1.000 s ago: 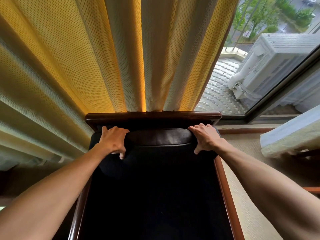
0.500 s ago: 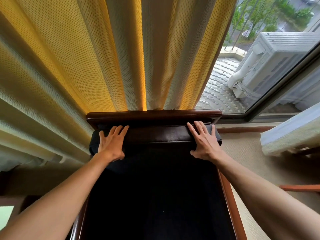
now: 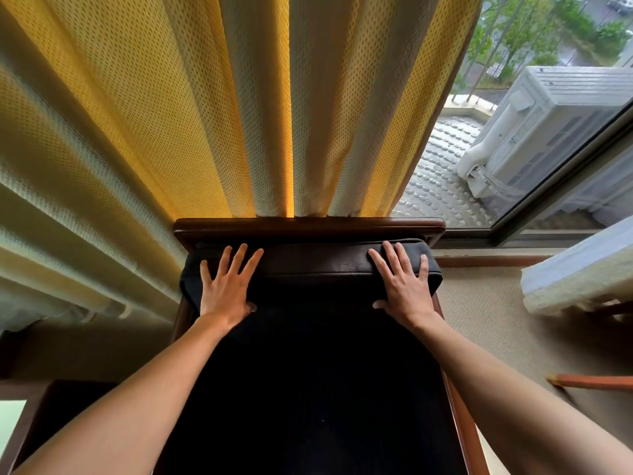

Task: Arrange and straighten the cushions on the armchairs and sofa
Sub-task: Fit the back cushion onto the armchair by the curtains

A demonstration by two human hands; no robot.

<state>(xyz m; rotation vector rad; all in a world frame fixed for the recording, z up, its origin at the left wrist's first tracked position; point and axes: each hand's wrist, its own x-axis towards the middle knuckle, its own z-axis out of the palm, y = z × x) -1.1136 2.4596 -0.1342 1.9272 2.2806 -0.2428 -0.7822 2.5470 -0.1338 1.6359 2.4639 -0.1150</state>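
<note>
Your left hand (image 3: pixel 227 289) lies flat on the dark back cushion (image 3: pixel 318 265), fingers straight and spread, gripping nothing. Your right hand (image 3: pixel 404 286) presses the same cushion near its right end, likewise flat, thumb splayed inward. The cushion spans between your palms and stands against the armchair's wooden top rail (image 3: pixel 308 226), just beyond your fingertips. The yellow curtain (image 3: pixel 205 114) hangs behind that rail.
</note>
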